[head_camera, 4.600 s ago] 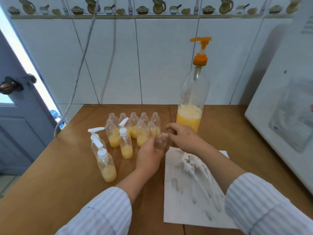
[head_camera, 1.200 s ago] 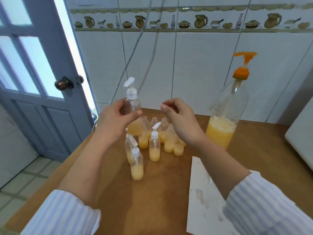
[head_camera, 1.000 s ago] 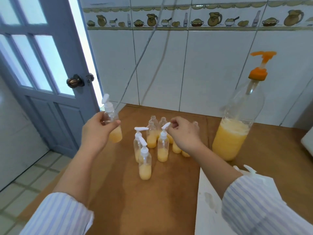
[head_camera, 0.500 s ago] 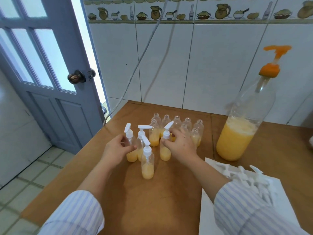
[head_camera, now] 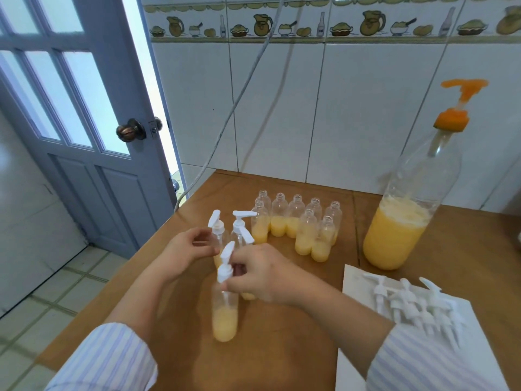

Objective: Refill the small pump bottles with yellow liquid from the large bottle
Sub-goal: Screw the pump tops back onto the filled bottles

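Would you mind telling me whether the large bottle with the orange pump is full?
No, it is partly full. In the large bottle the yellow liquid fills only the lower part; the clear section up to the orange pump is empty.
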